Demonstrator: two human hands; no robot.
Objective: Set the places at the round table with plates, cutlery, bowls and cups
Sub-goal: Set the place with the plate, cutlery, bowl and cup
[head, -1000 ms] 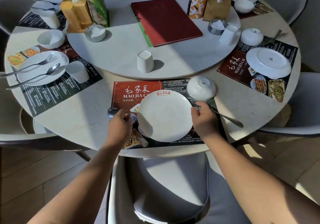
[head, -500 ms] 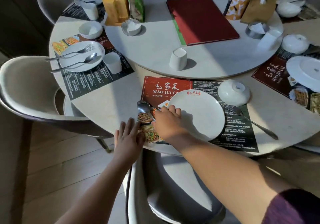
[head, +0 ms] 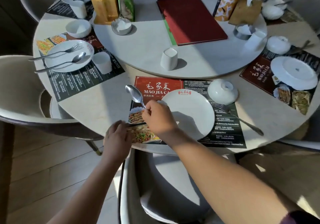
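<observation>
now r hand (head: 158,118) pinches spoon (head: 136,95), bowl up-left of knuckles.

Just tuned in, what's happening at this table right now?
A person is setting the near place. The right hand grips the spoon by its handle, left of the plate, bowl end pointing away. The left hand rests at the table edge on the placemat corner. A fork and an upturned bowl lie right of the plate.
</observation>
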